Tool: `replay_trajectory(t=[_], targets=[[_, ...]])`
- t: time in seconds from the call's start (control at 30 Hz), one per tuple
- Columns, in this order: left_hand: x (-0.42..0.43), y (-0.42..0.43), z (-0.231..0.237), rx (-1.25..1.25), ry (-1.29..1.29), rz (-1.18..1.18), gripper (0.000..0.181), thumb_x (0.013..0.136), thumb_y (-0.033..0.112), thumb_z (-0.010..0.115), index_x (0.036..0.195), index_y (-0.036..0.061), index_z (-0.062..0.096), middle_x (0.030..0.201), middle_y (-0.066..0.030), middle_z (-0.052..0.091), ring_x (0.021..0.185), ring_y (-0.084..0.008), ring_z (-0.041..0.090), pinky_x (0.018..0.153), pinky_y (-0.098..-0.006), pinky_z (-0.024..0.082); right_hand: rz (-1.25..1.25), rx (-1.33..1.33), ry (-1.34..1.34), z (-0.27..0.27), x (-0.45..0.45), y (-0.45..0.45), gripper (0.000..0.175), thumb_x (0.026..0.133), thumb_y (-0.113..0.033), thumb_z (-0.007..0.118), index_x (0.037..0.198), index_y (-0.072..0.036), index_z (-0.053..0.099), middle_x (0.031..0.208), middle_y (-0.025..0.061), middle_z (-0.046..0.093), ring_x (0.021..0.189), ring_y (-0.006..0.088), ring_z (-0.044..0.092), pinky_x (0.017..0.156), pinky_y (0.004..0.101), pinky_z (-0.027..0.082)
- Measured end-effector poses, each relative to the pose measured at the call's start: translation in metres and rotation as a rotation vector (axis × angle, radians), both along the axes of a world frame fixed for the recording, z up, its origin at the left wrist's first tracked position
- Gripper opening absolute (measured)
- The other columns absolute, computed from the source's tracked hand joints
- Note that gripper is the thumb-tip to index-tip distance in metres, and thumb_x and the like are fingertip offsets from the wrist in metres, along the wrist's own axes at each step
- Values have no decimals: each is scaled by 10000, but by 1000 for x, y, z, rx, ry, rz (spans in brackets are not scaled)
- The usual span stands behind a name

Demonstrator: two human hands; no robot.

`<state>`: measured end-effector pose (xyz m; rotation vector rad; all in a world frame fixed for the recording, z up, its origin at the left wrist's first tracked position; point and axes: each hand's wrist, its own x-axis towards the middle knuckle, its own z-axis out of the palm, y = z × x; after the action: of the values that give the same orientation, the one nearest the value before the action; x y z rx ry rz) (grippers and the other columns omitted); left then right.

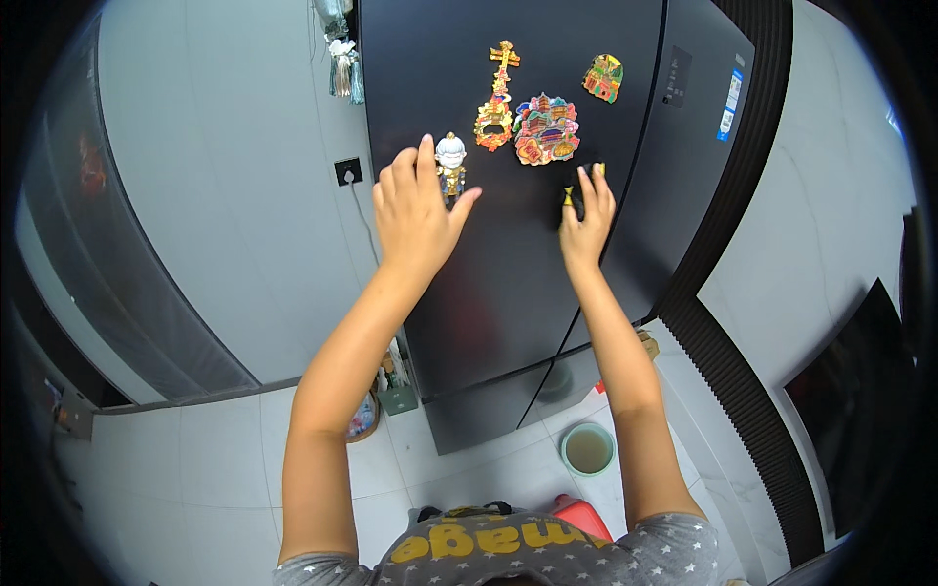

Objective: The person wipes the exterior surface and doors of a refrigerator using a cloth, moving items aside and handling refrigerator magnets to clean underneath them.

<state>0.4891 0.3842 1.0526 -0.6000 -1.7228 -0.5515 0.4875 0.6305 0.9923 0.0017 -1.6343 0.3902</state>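
My left hand [415,209] is spread at the left part of a dark refrigerator door [491,293], thumb apart from the fingers. Between its thumb and index finger stands a figurine magnet [451,165] with white hair and a gold and blue outfit; whether I touch it I cannot tell. My right hand [588,220] grips a small black and yellow object [576,201] against the door near its right edge. Fingers partly cover it, so its kind is unclear. Above sit a pipa-shaped magnet [497,102], a colourful building-cluster magnet [546,130] and a smaller green and yellow magnet [604,78].
A green-rimmed bucket of murky water [588,449] stands on the tiled floor below my right arm. Near it is a red plastic container [582,516]. A plug in a wall socket [349,172] trails a cord left of the refrigerator. A basket [365,419] is beside the refrigerator's base.
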Motion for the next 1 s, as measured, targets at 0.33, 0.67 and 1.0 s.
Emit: replay_trajectory(t=[0.33, 0.67, 1.0], targets=[[-15, 28, 14, 174, 23, 67, 366, 729, 191, 741, 1017, 58, 559, 931, -86, 534, 857, -281, 538, 746, -389, 439, 79, -162, 55, -12, -9, -62, 560, 695, 53, 621, 1234, -91, 571, 1388, 100, 442, 1253, 319, 378, 1019, 406, 337], [14, -23, 22, 484, -74, -386, 346, 741, 63, 747, 1062, 25, 623, 1021, -90, 504, 839, -204, 570, 707, -333, 502, 102, -131, 59, -17, -9, -60, 552, 689, 53, 618, 1222, -88, 580, 1385, 90, 453, 1253, 320, 390, 1023, 410, 332], [-97, -123, -26, 1100, -601, -1126, 308, 910, 96, 592, 1170, -60, 541, 1021, -120, 617, 919, -153, 613, 796, -284, 542, 109, -169, 48, -47, -8, -112, 525, 708, 50, 538, 1225, -36, 552, 1382, 132, 450, 1264, 338, 395, 1058, 415, 300]])
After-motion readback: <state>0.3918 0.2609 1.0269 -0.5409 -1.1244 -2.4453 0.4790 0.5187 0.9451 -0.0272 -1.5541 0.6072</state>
